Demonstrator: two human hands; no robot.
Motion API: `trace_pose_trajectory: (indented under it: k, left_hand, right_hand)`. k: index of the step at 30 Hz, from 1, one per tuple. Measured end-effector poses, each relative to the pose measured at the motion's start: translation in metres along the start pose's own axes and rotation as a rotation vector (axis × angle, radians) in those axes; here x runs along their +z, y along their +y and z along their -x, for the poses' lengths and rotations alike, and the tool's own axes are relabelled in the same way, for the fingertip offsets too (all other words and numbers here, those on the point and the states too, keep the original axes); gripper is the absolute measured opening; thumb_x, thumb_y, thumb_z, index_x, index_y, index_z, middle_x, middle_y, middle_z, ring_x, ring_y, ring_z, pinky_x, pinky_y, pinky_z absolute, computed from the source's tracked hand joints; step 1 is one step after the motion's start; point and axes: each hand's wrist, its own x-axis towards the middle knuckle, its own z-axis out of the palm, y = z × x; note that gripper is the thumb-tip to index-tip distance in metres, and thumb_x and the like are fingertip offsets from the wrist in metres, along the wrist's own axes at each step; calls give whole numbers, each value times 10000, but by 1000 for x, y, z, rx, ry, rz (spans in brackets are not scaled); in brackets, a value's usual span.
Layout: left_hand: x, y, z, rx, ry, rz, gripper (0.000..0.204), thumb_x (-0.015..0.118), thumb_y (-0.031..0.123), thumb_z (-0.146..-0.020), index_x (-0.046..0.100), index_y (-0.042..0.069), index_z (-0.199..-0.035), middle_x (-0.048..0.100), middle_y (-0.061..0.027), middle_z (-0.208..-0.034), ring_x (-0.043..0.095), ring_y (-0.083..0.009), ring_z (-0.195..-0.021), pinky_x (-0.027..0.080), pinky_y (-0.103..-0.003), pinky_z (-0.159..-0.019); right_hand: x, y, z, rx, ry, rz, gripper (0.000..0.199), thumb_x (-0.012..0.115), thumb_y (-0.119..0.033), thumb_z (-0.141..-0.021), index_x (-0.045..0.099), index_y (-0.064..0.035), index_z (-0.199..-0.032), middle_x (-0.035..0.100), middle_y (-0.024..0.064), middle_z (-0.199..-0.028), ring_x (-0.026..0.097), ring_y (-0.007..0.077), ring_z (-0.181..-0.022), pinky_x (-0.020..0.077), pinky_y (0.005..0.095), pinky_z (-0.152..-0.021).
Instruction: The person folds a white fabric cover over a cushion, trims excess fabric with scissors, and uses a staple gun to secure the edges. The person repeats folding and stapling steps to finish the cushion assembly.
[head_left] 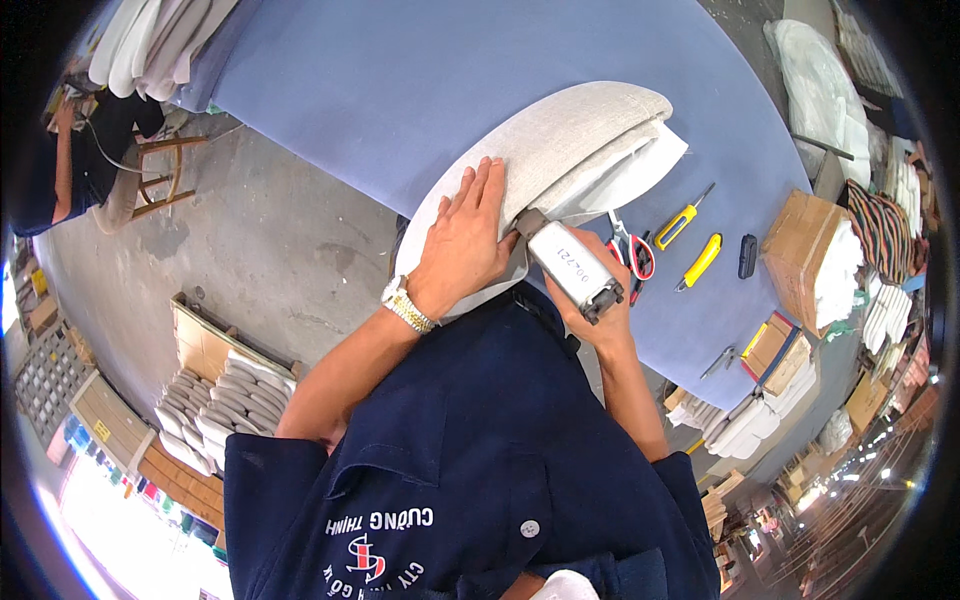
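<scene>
A curved piece covered in light grey-beige fabric [560,130] lies across the near edge of the blue-topped table, with loose white cloth [640,172] showing along its inner side. My left hand [462,238] presses flat on its near end, fingers stretched out. In my right hand [610,325] is a staple gun [570,262] with a pale body and a dark nose. Its nose points at the inner edge of the piece, near my left thumb; I cannot tell whether it touches. Red-handled scissors [640,258] lie just right of my right hand.
Right of the scissors lie a yellow-handled screwdriver [677,228], a yellow utility knife [702,262] and a black object [747,257]. A cardboard box [795,250] stands at the table's right edge. Pale padded pieces [160,45] are stacked far left, near another person [95,150].
</scene>
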Motion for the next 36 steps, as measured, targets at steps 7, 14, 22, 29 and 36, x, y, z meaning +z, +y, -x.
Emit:
trace_pose_trajectory:
  k: [7,14,22,29,36]
  left_hand:
    - [-2,-4,2,8,4,-5,925,749,174,-885,217,9,-1624,326,-276,-1644,330,-418,-1529,360,-562,-1213]
    - [4,-9,4,46,33,17,937,764,113,-833,255,-12,-1609,348,-291,-1630,342,-434,-1524,380,-607,-1185]
    - [2,-3,-1,45,33,5,946,752,39,-797,254,-21,-1600,336,-292,-1634,346,-440,-1519,384,-615,-1182]
    - [-5,-4,2,-5,25,35,968,770,47,-794,239,-22,-1600,388,-330,-1579,437,-472,-1419,436,-581,-1125]
    - [5,-8,9,24,96,12,950,786,78,-816,258,-6,-1601,445,-376,-1515,572,-512,-1283,529,-545,-1022]
  right_hand:
    - [2,13,11,-98,22,16,543,800,-99,-787,660,10,-1300,736,192,-1205,753,312,-1052,579,345,-887]
    - [-2,1,14,-60,-64,49,545,783,-100,-793,646,1,-1311,739,180,-1171,755,315,-1031,573,339,-878]
    - [6,0,11,10,-25,-7,557,782,-97,-770,641,-12,-1303,734,183,-1155,745,344,-1036,571,359,-879]
    - [10,4,21,-78,-2,36,504,787,-60,-821,652,41,-1296,736,185,-1206,748,265,-1054,560,328,-917]
    - [4,-6,20,-6,-96,63,554,771,-112,-776,642,-9,-1305,732,202,-1196,747,355,-1061,574,368,-893]
